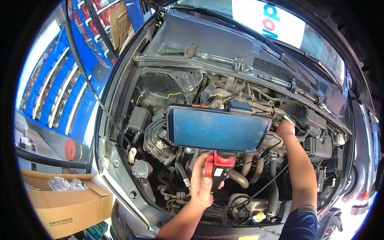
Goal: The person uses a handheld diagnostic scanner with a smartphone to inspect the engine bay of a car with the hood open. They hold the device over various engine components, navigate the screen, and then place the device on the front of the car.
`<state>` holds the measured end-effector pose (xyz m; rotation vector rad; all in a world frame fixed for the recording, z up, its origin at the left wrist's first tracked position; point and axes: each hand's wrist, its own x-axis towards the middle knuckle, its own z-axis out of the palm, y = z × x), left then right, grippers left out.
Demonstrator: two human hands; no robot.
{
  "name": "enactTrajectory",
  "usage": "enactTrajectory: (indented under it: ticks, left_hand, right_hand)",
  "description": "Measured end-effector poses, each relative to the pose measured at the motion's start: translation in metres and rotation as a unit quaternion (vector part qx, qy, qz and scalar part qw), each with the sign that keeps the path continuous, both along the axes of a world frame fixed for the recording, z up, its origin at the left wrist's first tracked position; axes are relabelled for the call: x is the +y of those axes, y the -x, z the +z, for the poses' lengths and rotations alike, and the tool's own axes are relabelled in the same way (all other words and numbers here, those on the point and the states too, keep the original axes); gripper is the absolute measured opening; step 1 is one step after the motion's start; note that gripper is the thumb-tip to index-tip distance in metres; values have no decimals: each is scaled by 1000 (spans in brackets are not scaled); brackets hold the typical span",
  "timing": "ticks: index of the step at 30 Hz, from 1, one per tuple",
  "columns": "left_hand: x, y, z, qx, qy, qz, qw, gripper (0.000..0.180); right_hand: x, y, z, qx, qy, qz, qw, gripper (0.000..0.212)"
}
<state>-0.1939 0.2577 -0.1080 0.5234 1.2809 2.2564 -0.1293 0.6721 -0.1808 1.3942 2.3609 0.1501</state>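
Left hand (202,185) grips red holder (218,166) carrying phone (218,130), above engine bay (160,132) centre. Right hand (285,129) at phone's right edge; grip cannot be told. Black cable (256,192) below. Cardboard box (68,204) left.

Both forearms come in from the lower edge, bare from wrist to elbow. The right arm wears a short dark navy sleeve (301,226) with a paler band at its hem, possibly a folded cuff. The left hand (202,186) and right hand (285,129) are ungloved, without rings or a watch.
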Motion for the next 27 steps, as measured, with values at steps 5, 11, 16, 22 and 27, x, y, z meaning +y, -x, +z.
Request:
enactTrajectory:
  ticks: [5,11,16,22,27]
  left_hand:
    - [0,0,0,2,6,3,1000,88]
    - [0,-1,-1,-13,6,1,1000,88]
    - [-1,0,-1,-32,3,-5,999,93]
    - [-1,1,3,-52,15,-5,999,99]
    - [-1,0,2,-58,18,-4,998,99]
  right_hand:
    - [-5,3,6,6,8,-9,1000,30]
    - [0,0,2,6,-1,1,1000,31]
    - [-1,0,3,2,7,-5,1000,31]
    - [-3,1,8,1,18,-19,1000,32]
    - [-3,3,10,-5,19,-20,1000,32]
